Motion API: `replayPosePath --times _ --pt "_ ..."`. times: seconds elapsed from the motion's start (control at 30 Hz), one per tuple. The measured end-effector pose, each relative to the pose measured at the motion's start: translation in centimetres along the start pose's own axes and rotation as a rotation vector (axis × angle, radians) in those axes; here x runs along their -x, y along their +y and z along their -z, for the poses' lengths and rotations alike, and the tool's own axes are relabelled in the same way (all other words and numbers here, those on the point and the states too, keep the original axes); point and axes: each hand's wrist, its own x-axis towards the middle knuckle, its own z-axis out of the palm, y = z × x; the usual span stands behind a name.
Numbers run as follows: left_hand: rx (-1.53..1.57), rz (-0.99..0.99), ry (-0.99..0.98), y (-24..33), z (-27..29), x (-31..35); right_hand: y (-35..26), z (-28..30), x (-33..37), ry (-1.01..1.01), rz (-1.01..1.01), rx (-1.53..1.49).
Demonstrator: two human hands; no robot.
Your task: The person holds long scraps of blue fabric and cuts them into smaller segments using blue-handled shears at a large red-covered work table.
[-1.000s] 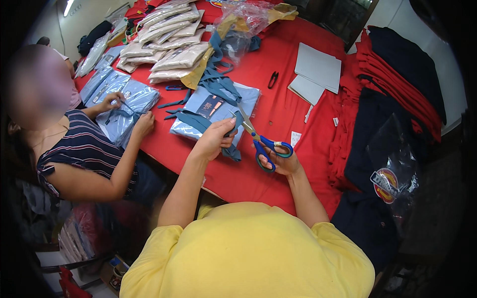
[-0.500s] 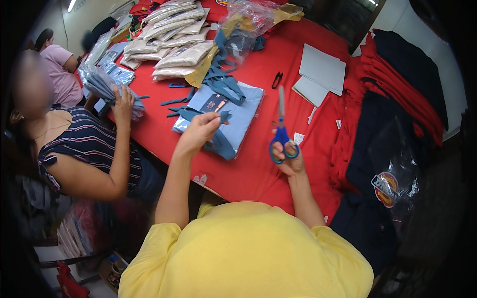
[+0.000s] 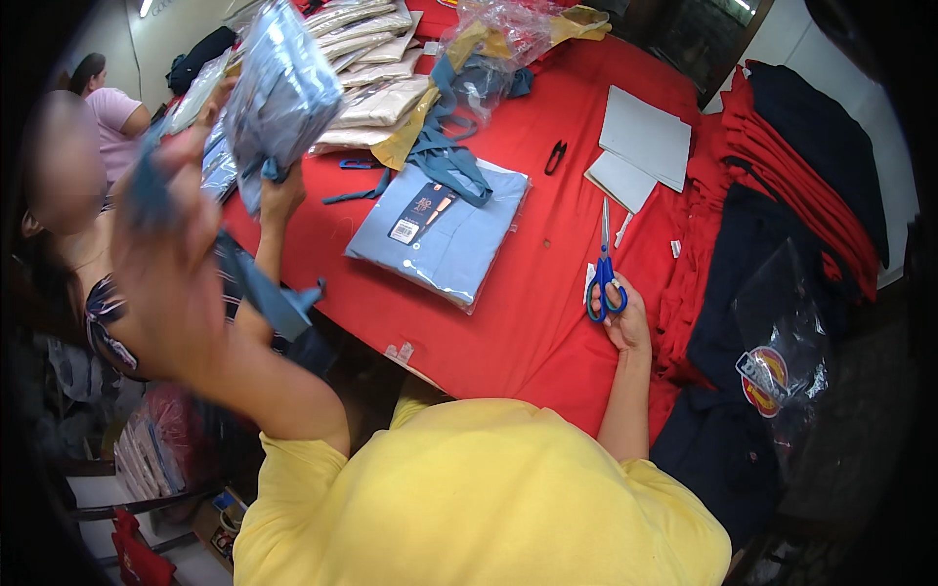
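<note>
My left hand [image 3: 181, 254], smeared by motion, is raised at the left with a blue fabric strip [image 3: 269, 295] in its grip; one end trails toward the table edge. In my right hand [image 3: 630, 317] is a pair of blue-handled scissors [image 3: 605, 262], blades pointing away from me over the red cloth. Between my arms, farther back, a folded light-blue garment in clear plastic [image 3: 440, 234] lies flat with a dark tag on it. More blue strips [image 3: 451, 161] lie across its far edge. Beyond my left hand, a co-worker holds up a bundle of plastic-wrapped blue garments [image 3: 283, 88].
Packs of beige garments [image 3: 376, 103] are stacked at the back of the red-covered table [image 3: 528, 342]. White cards [image 3: 645, 137] and black thread snips [image 3: 556, 157] lie right of the middle. Red and navy garments [image 3: 772, 195] pile up at the right. Another person sits far left.
My left hand has swung left off the table, carrying the strip. My right hand has shifted right with the scissors. The co-worker has lifted the bundle higher and closer.
</note>
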Motion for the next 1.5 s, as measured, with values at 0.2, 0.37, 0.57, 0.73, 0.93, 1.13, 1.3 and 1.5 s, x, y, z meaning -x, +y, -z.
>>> replayPosePath --times 0.2,0.37,0.57,0.73,0.93,1.13,1.3,1.5 --pt "-0.503 0.327 -0.549 -13.6 0.9 -3.4 -0.2 0.7 -0.2 -0.059 0.001 -0.004" --pt "-0.759 0.36 -0.732 -14.4 -1.1 -0.8 -0.1 0.7 0.1 -0.025 0.002 -0.03" --pt "-0.901 0.322 -0.682 -15.8 -0.2 3.0 0.1 1.3 -0.5 0.159 0.038 0.194" --pt "-0.975 0.472 -0.603 -16.5 1.0 7.9 -3.6 0.8 0.2 0.594 0.122 1.428" --pt "-0.4 0.897 -0.043 -24.2 6.5 12.1 -5.3 1.3 1.6 0.59 -0.06 1.652" --pt "-0.505 0.819 0.033 -31.0 8.8 7.9 -6.0 -0.8 1.5 0.535 -0.144 1.751" --pt "-0.833 0.357 -0.008 -31.7 5.1 -0.6 -5.0 1.1 1.6 0.536 -0.004 1.752" --pt "-0.951 -0.129 0.059 -30.5 3.9 -9.5 -4.5 0.4 2.0 0.53 0.029 1.738"
